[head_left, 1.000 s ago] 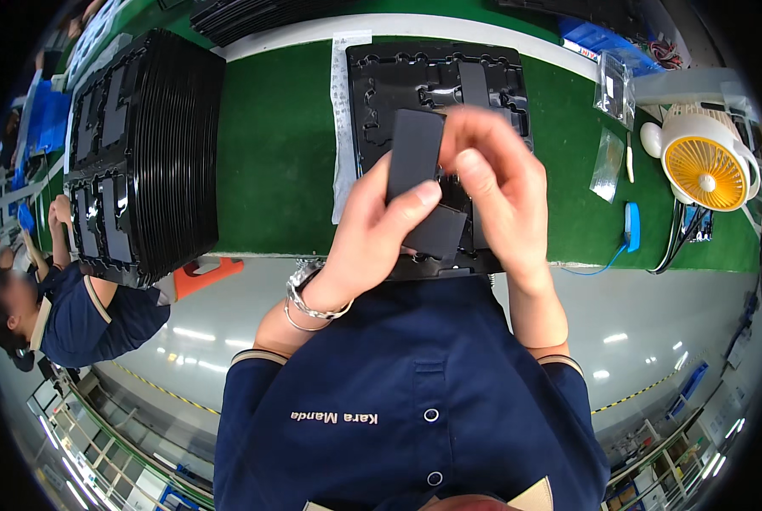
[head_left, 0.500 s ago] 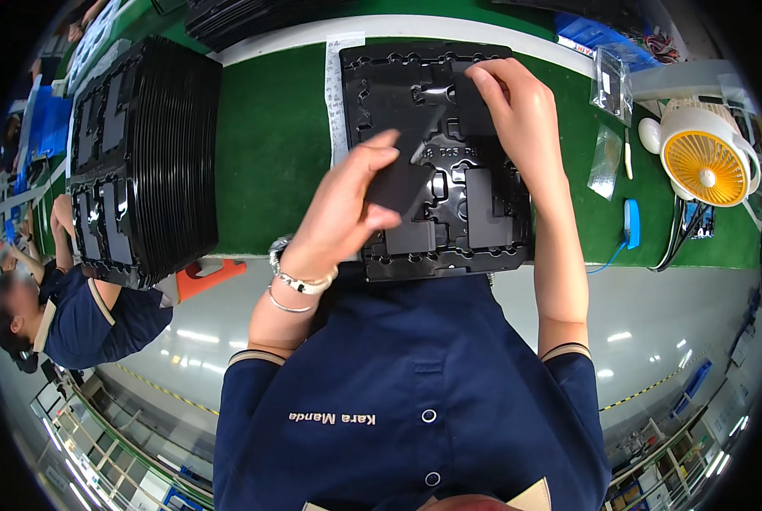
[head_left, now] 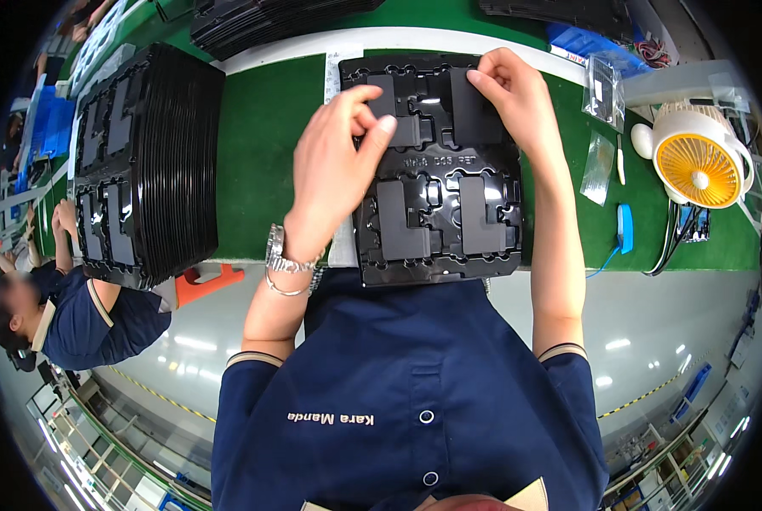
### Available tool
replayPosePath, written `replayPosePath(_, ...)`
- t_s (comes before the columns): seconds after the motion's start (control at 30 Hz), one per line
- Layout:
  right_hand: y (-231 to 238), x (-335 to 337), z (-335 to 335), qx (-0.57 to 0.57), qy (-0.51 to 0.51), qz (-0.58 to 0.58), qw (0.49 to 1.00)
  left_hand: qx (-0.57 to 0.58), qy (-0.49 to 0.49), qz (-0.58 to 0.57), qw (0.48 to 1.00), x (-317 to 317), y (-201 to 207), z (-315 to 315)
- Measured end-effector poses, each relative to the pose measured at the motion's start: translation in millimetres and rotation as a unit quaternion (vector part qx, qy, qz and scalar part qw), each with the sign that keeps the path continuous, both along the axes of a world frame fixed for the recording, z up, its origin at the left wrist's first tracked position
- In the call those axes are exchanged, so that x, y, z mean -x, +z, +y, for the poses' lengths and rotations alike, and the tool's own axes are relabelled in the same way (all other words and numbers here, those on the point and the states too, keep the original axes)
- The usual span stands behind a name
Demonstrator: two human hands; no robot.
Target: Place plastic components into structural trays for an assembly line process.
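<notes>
A black moulded plastic tray lies on the green bench in front of me. Flat dark-grey L-shaped pieces sit in its pockets: one lower left, one lower right and one upper left. At the upper right, my right hand pinches the top edge of a dark flat plate lying over its pocket. My left hand hovers by the upper left pocket, thumb and forefinger apart, nothing between them. Its fingers partly hide the piece there.
To the left stands a tall stack of loaded black trays; a co-worker is beside it. A white-and-yellow fan, a blue tool and clear plastic bags are at the right. More black trays lie at the back.
My left hand has moved up and opened away from a dark plate that was tilted beside it. The lower left piece now shows fully. My right hand stays at the tray's upper right.
</notes>
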State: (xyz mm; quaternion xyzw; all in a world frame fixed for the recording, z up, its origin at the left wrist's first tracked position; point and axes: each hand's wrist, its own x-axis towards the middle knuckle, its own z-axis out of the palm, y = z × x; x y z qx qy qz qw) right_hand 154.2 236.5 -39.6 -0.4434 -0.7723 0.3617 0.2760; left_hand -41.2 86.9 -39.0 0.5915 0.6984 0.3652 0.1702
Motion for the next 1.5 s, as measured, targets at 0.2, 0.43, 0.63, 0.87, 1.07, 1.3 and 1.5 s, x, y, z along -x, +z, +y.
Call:
replayPosePath(0.2, 40, 15, -62, 0.019, 0.022, 0.246, 0.969, 0.049, -0.079, -0.281, 0.955, -36, 14, -7)
replayPosePath(0.43, 39, 9, -93, 0.156, 0.040, 0.240, 0.957, 0.005, -0.045, -0.455, 0.889, -44, 19, -23)
replayPosePath(0.63, 35, 13, -106, 0.224, 0.049, 0.280, 0.932, -0.012, -0.046, -0.436, 0.899, -45, 18, -27)
replayPosePath(0.87, 33, 13, -111, -0.012, 0.055, 0.220, 0.974, -0.046, -0.037, -0.269, 0.961, -46, 24, -27)
replayPosePath(1.07, 37, 16, -119, 0.217, 0.024, 0.319, 0.923, -0.056, -0.026, -0.285, 0.957, -50, 26, -29)
replayPosePath(1.3, 34, 12, -118, 0.179, 0.055, 0.304, 0.934, -0.057, -0.027, -0.263, 0.963, -52, 26, -31)
replayPosePath(1.5, 28, 4, -105, 0.263, 0.112, 0.335, 0.898, 0.019, -0.054, -0.371, 0.927, -49, 33, -34)
